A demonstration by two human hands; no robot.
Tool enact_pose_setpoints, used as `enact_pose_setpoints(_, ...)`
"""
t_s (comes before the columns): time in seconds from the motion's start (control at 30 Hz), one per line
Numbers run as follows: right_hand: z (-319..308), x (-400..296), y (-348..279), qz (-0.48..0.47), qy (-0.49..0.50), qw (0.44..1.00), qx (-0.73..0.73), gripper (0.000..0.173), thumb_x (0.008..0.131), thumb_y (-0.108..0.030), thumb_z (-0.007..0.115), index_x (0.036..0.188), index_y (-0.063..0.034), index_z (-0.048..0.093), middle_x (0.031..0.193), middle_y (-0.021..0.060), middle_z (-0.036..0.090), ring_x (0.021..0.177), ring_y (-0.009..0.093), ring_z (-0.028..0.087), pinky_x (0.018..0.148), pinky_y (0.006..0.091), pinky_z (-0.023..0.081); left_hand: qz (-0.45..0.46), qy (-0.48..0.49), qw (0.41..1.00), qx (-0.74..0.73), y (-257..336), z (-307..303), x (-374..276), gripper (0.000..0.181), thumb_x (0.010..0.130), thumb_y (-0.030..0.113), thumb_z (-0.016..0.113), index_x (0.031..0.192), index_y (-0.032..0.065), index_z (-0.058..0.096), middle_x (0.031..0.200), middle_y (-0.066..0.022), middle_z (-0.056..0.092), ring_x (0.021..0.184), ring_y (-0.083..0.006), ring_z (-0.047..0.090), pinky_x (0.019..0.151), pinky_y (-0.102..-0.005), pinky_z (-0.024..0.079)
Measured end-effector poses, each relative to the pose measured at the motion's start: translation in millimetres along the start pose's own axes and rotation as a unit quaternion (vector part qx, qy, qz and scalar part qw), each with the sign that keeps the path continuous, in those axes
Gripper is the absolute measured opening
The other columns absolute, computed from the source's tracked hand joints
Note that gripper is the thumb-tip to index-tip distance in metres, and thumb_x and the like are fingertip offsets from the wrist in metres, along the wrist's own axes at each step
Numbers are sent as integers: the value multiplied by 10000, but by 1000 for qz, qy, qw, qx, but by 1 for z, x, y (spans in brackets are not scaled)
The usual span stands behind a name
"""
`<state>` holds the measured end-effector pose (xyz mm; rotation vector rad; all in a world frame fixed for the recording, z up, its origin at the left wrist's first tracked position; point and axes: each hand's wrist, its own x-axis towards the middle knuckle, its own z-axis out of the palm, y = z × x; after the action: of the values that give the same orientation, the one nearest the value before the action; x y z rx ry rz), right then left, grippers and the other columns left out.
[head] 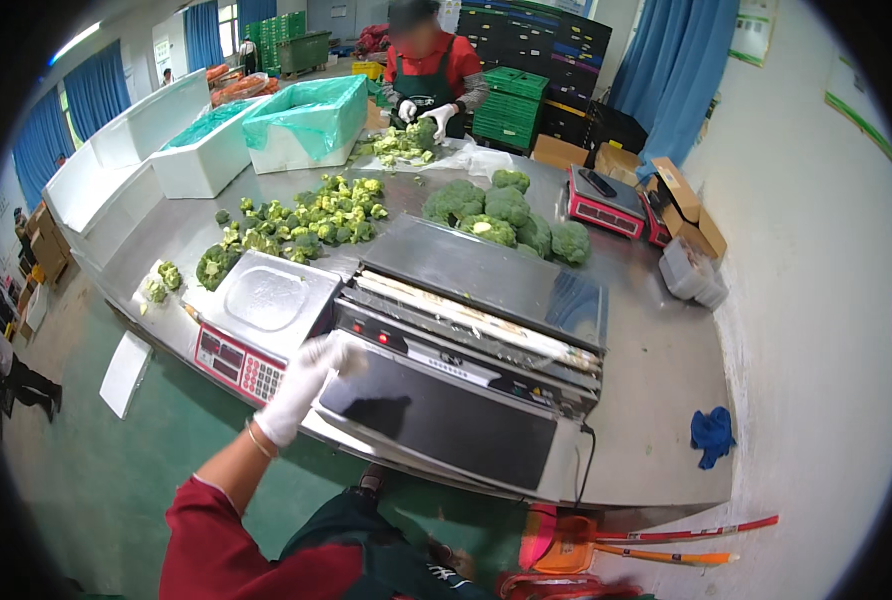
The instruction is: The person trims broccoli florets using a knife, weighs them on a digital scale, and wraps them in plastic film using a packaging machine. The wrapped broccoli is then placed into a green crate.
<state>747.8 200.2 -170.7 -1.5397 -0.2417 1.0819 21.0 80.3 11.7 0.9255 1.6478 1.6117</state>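
Observation:
My left hand (303, 382), in a white glove with a bracelet at the wrist, hovers over the front of a film-wrapping machine (438, 412) near its left end. Its fingers are curled and blurred, so whether anything sits between them is unclear. My right hand is out of view. Close to the left hand stands a digital scale (266, 292) with a red keypad panel; its metal pan holds no produce. Behind the scale lie loose broccoli florets (303, 221). Whole broccoli heads (510, 210) are heaped behind the wrapping machine.
Across the steel table (656, 397), a co-worker (435, 82) in white gloves handles broccoli. Foam boxes (303, 150) line the left side. A second scale (603, 199) bears a phone, and a blue cloth (712, 437) lies by the wall. A power cord (590, 465) hangs off the front edge.

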Motion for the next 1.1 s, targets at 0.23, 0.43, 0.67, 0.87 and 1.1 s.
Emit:
enact_pose_setpoints(0.23, 107, -92, 24, 0, -4, 998, -62, 408, 961, -359, 476, 1233, -63, 540, 1152, 114, 586, 1020, 299, 544, 854, 422, 449, 65, 81, 993, -47, -24, -116, 234, 283, 1001, 266, 530, 1098, 46, 680, 933, -31, 707, 793, -94, 649, 737, -260, 511)
enact_pose_setpoints(0.43, 104, -172, 19, 7, 71, 993, -97, 365, 964, -330, 475, 1187, -55, 564, 1105, 116, 606, 982, 296, 562, 829, 415, 463, 246, -14, 933, 261, -44, -49, 423, 532, 834, 296, 706, 1315, 120, 563, 1339, -179, 541, 1211, -310, 543, 972, -424, 474)
enact_pose_setpoints(0.67, 23, -272, 1, 21, 181, 978, -103, 322, 969, -296, 475, 1133, -44, 592, 1049, 119, 630, 939, 292, 583, 801, 406, 480, 261, -119, 776, 561, -54, 27, 511, 907, 654, 211, 806, 1456, 263, 384, 1506, -155, 337, 1228, -483, 467, 962, -526, 484)
enact_pose_setpoints(0.87, -53, -294, -22, 12, 189, 978, -82, 294, 973, -267, 474, 1086, -36, 616, 1002, 122, 651, 902, 289, 601, 776, 399, 494, 201, -143, 926, 287, -43, -14, 543, 834, 647, 103, 741, 1416, 209, 437, 1338, -149, 495, 1133, -333, 570, 922, -390, 514)
enact_pose_setpoints(1.1, 214, -204, -72, -121, -45, 980, -149, 446, 976, -216, 511, 1335, 49, 494, 1338, 197, 548, 1224, 363, 528, 1024, 460, 446, -34, -257, 924, -282, 19, -116, 407, 701, 791, 43, 539, 1464, 75, 345, 1375, -105, 505, 1165, -222, 577, 971, -384, 508)
